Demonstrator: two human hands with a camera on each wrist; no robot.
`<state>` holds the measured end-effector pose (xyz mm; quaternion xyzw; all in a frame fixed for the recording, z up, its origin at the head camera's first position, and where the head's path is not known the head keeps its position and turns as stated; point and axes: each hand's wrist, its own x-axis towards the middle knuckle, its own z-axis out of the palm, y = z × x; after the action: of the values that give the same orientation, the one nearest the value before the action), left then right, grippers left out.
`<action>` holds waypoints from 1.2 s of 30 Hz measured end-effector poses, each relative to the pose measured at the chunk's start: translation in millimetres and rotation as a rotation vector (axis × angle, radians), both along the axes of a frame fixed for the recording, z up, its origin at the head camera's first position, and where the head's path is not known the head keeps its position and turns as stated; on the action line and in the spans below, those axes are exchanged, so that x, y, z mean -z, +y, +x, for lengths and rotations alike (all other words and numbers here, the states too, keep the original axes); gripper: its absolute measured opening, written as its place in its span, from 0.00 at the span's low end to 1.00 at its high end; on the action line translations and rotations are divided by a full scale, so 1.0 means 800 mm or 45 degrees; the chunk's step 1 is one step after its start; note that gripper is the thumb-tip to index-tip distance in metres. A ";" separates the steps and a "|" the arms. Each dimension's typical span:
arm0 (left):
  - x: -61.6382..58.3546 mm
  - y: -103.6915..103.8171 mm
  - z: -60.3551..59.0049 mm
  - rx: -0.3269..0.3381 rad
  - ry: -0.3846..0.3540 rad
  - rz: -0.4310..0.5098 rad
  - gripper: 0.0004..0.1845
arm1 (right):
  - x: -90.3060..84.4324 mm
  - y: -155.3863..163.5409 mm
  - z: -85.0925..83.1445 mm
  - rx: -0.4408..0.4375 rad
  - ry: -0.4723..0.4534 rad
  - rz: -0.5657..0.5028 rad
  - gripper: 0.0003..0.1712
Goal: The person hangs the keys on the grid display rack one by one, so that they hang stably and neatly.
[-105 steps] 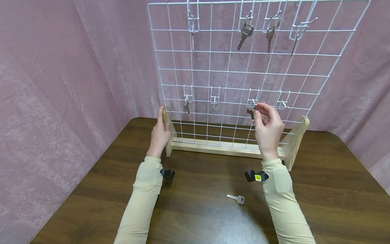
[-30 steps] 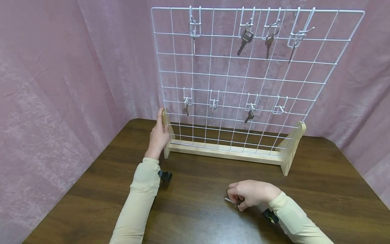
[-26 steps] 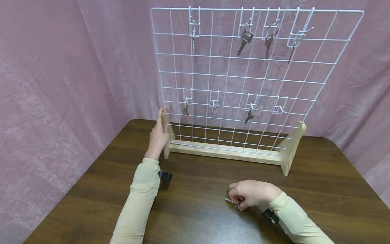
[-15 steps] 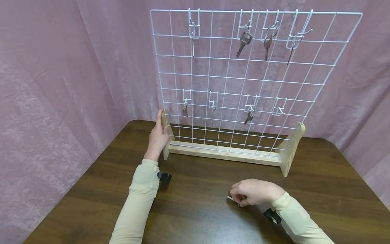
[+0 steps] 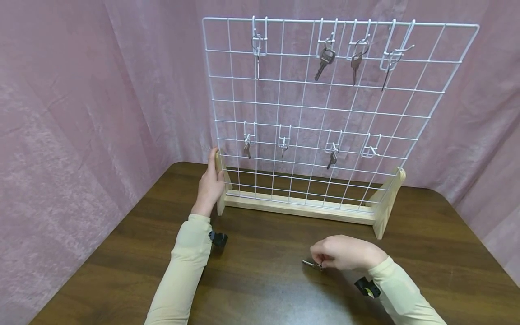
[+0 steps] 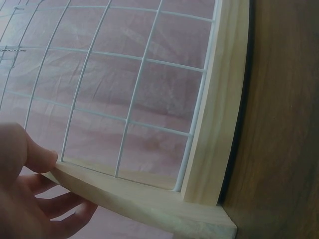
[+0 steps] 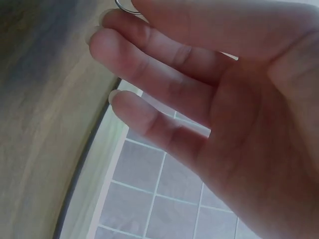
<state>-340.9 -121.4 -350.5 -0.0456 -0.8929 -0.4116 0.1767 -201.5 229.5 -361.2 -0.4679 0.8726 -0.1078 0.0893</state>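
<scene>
Over the table, my right hand (image 5: 347, 253) pinches a small silver key (image 5: 312, 264) by its ring end, blade pointing left. In the right wrist view the key ring (image 7: 127, 9) shows between thumb and fingers, while the key's blade is out of sight. My left hand (image 5: 209, 187) grips the left side piece of the wooden stand (image 5: 300, 209), thumb on one side and fingers on the other in the left wrist view. That stand carries a white wire grid rack (image 5: 300, 21). A key (image 5: 332, 158) hangs on the third lower hook; the fourth lower hook (image 5: 370, 151) is bare.
Along the top of the rack, several keys hang on hooks, among them a square-headed key (image 5: 327, 56). Two more lower keys hang at left, one of them a dark key (image 5: 247, 149). Brown wooden table (image 5: 260, 293) below, pink curtain (image 5: 101, 113) behind.
My right hand has left the third lower hook, where a key now hangs, and moved down to the table key, which it now pinches slightly raised. My left hand stays on the stand.
</scene>
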 end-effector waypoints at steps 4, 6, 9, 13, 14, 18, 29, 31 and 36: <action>0.000 0.000 0.001 0.000 0.001 -0.007 0.37 | -0.001 0.004 0.001 0.016 0.018 -0.018 0.15; 0.001 0.001 0.001 0.002 0.001 -0.010 0.37 | -0.002 0.007 0.000 0.006 0.029 -0.043 0.15; 0.001 0.002 0.001 0.004 0.001 -0.010 0.37 | -0.006 0.012 -0.002 0.011 0.052 -0.078 0.14; 0.000 0.003 0.000 0.001 0.008 -0.009 0.37 | -0.015 0.020 -0.005 0.041 0.100 -0.124 0.13; -0.001 0.003 0.000 -0.002 0.008 -0.009 0.37 | -0.018 0.021 -0.005 0.043 0.118 -0.139 0.13; -0.002 0.003 0.000 -0.006 -0.010 -0.015 0.37 | -0.027 0.028 -0.006 0.075 0.226 -0.200 0.12; -0.004 0.000 0.001 0.001 -0.021 -0.002 0.37 | -0.042 0.046 -0.010 0.289 0.633 -0.367 0.13; -0.003 0.000 0.001 0.003 -0.021 -0.002 0.37 | -0.043 0.047 -0.010 0.332 0.684 -0.392 0.13; -0.002 0.001 0.001 0.006 -0.014 -0.004 0.38 | -0.044 0.048 -0.011 0.439 0.733 -0.490 0.12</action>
<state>-340.3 -120.7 -349.2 -0.0456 -0.8945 -0.4107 0.1707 -210.2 267.8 -325.8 -0.3336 0.8917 -0.1472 -0.2681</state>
